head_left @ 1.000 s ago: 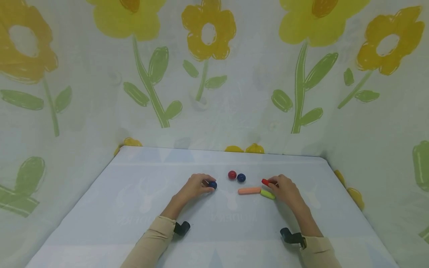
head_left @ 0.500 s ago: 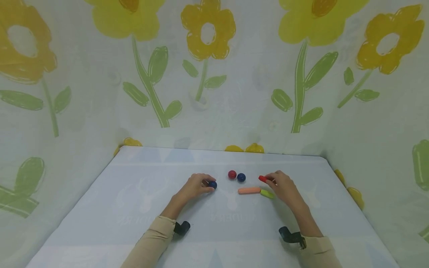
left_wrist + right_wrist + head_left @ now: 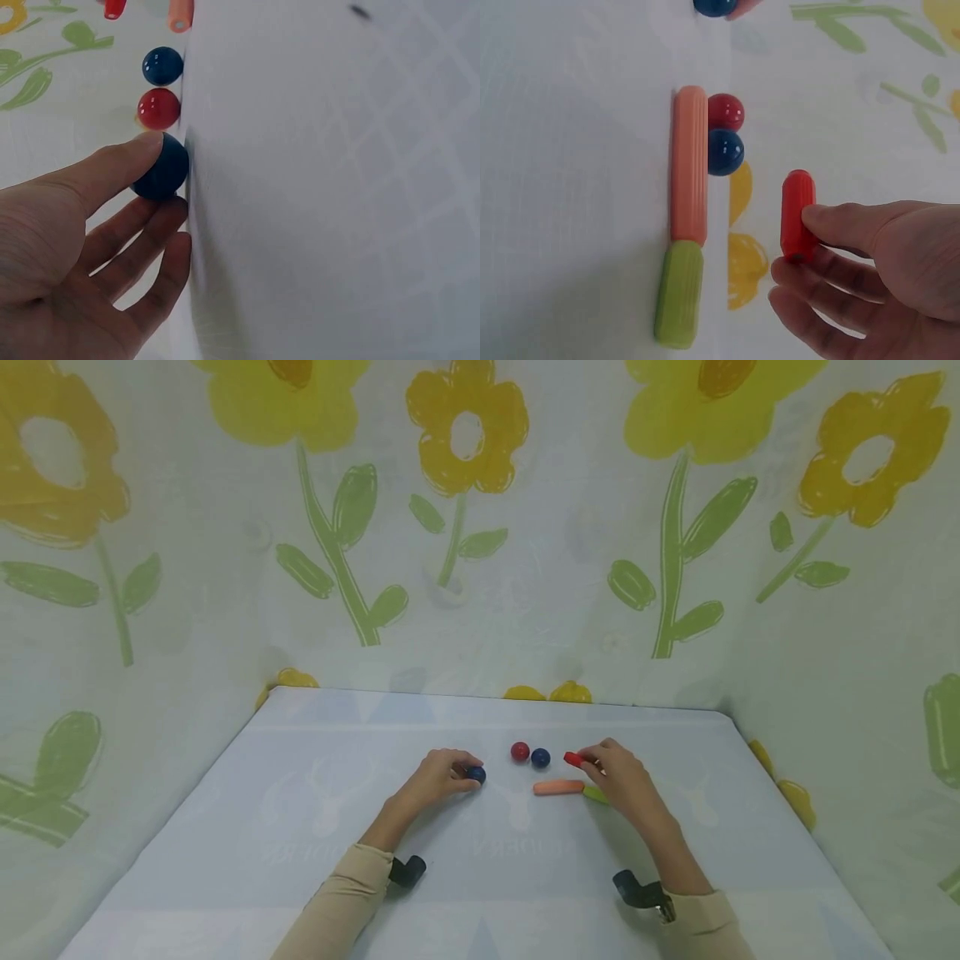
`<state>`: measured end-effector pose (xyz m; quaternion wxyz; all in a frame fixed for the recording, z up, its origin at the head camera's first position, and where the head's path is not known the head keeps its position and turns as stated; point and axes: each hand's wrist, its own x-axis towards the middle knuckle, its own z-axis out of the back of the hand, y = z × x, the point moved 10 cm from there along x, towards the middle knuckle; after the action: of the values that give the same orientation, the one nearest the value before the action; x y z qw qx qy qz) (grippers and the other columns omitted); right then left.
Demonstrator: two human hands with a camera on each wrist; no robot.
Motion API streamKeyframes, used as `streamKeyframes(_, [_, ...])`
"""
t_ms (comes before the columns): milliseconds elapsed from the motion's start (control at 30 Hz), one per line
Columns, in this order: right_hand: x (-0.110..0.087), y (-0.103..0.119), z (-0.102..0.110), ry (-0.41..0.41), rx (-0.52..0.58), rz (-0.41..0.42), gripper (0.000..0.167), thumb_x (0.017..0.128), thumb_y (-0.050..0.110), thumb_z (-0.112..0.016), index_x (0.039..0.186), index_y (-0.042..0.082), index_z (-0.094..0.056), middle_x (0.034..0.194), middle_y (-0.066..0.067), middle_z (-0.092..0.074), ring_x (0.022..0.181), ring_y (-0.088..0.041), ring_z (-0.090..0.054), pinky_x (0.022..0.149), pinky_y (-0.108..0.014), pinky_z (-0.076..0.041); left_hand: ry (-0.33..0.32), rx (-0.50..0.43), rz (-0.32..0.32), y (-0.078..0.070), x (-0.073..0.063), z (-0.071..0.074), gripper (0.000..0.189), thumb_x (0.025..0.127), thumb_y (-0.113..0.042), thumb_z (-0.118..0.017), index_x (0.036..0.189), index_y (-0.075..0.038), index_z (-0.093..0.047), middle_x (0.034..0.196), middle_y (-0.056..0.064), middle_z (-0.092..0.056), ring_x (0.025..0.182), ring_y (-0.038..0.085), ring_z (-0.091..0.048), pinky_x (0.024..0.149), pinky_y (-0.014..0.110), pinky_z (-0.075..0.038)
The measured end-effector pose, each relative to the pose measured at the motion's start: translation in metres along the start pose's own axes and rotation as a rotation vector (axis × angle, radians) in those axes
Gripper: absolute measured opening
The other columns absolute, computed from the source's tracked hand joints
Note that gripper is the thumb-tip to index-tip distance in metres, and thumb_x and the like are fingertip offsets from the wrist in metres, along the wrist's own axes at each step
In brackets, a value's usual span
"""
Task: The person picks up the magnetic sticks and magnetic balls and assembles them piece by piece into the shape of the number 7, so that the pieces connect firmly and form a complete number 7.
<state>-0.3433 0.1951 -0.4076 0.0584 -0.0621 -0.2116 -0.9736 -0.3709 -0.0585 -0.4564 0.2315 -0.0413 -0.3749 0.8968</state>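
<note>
My left hand (image 3: 433, 779) pinches a dark blue ball (image 3: 163, 168) between thumb and fingertips, down at the tabletop left of centre. Thumb and fingers of my right hand (image 3: 626, 781) hold a short ribbed red stick (image 3: 798, 215), raised above the table at the right. A red ball (image 3: 520, 752) and a second blue ball (image 3: 540, 757) lie side by side between the two hands. Nearer the front, a salmon-coloured ribbed stick (image 3: 690, 165) lies end to end with a shorter lime green stick (image 3: 679, 295). In the head view the right hand partly hides the green one.
A white table (image 3: 315, 877) with faint printed patterns carries everything. Behind it and at its sides hangs a pale curtain (image 3: 540, 635) with large yellow flowers. Black wrist cameras sit on the left (image 3: 408, 871) and right (image 3: 637, 888) forearms.
My right hand has carried the red stick leftward and slightly away, from beside the green stick toward the loose blue ball. My left hand and its ball have stayed put.
</note>
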Motion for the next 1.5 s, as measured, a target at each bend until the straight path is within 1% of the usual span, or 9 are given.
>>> streamKeyframes(233, [0.001, 0.018, -0.003, -0.003, -0.013, 0.022, 0.021, 0.091, 0.013, -0.069, 0.111, 0.007, -0.071, 0.098, -0.011, -0.063, 0.081, -0.02, -0.058, 0.077, -0.035, -0.059, -0.002, 0.009, 0.0, 0.0, -0.001, -0.001, 0.034, 0.085, -0.015, -0.077, 0.118, -0.008, -0.07, 0.108, 0.004, -0.072, 0.09, 0.012, -0.063, 0.084, 0.032, -0.056])
streamKeyframes(400, [0.003, 0.027, -0.009, 0.014, 0.009, 0.047, 0.02, 0.091, 0.013, -0.069, 0.111, 0.008, -0.072, 0.098, -0.009, -0.063, 0.083, -0.019, -0.057, 0.078, -0.034, -0.058, -0.011, 0.004, -0.004, 0.0, -0.001, 0.0, 0.035, 0.084, -0.014, -0.077, 0.117, -0.008, -0.07, 0.107, 0.005, -0.072, 0.091, 0.014, -0.064, 0.085, 0.035, -0.056])
streamKeyframes(500, [0.004, 0.031, -0.014, 0.025, 0.017, 0.057, 0.02, 0.091, 0.013, -0.068, 0.111, 0.008, -0.073, 0.099, -0.009, -0.063, 0.085, -0.019, -0.058, 0.079, -0.035, -0.058, -0.013, 0.003, -0.004, 0.0, 0.0, 0.0, 0.035, 0.084, -0.014, -0.077, 0.117, -0.008, -0.07, 0.106, 0.005, -0.072, 0.091, 0.014, -0.064, 0.086, 0.035, -0.056])
streamKeyframes(700, [0.003, 0.037, -0.022, 0.043, -0.014, 0.059, 0.022, 0.091, 0.014, -0.069, 0.113, 0.009, -0.072, 0.101, -0.008, -0.064, 0.087, -0.02, -0.059, 0.082, -0.036, -0.058, -0.005, 0.008, 0.006, 0.002, 0.001, 0.0, 0.035, 0.084, -0.016, -0.077, 0.118, -0.01, -0.07, 0.108, 0.004, -0.072, 0.092, 0.014, -0.063, 0.087, 0.034, -0.056])
streamKeyframes(833, [0.003, 0.04, -0.025, 0.058, -0.016, 0.053, 0.024, 0.091, 0.015, -0.07, 0.114, 0.01, -0.072, 0.1, -0.008, -0.063, 0.086, -0.019, -0.058, 0.081, -0.036, -0.058, -0.005, 0.008, 0.003, 0.002, 0.001, 0.0, 0.034, 0.084, -0.016, -0.077, 0.117, -0.01, -0.07, 0.109, 0.004, -0.072, 0.092, 0.014, -0.064, 0.088, 0.034, -0.056])
streamKeyframes(1033, [0.004, 0.047, -0.031, 0.079, 0.001, 0.046, 0.024, 0.091, 0.017, -0.07, 0.113, 0.008, -0.072, 0.098, -0.006, -0.063, 0.083, -0.018, -0.057, 0.08, -0.034, -0.058, -0.007, 0.001, 0.01, 0.002, 0.0, 0.0, 0.035, 0.084, -0.016, -0.077, 0.118, -0.009, -0.07, 0.109, 0.004, -0.072, 0.092, 0.013, -0.064, 0.088, 0.035, -0.056])
streamKeyframes(1333, [0.005, 0.057, -0.038, 0.086, -0.027, 0.077, 0.021, 0.09, 0.017, -0.071, 0.11, 0.011, -0.074, 0.095, -0.004, -0.062, 0.081, -0.016, -0.056, 0.079, -0.031, -0.057, -0.015, 0.002, 0.009, 0.001, 0.0, 0.001, 0.035, 0.084, -0.017, -0.077, 0.117, -0.009, -0.07, 0.107, 0.003, -0.072, 0.091, 0.012, -0.063, 0.086, 0.033, -0.056])
streamKeyframes(1500, [0.006, 0.062, -0.045, 0.111, -0.043, 0.087, 0.021, 0.088, 0.016, -0.073, 0.109, 0.012, -0.074, 0.095, -0.005, -0.062, 0.081, -0.016, -0.056, 0.078, -0.031, -0.057, -0.01, 0.015, 0.019, 0.002, 0.001, 0.0, 0.034, 0.084, -0.018, -0.077, 0.117, -0.01, -0.071, 0.106, 0.002, -0.073, 0.091, 0.013, -0.063, 0.087, 0.033, -0.056])
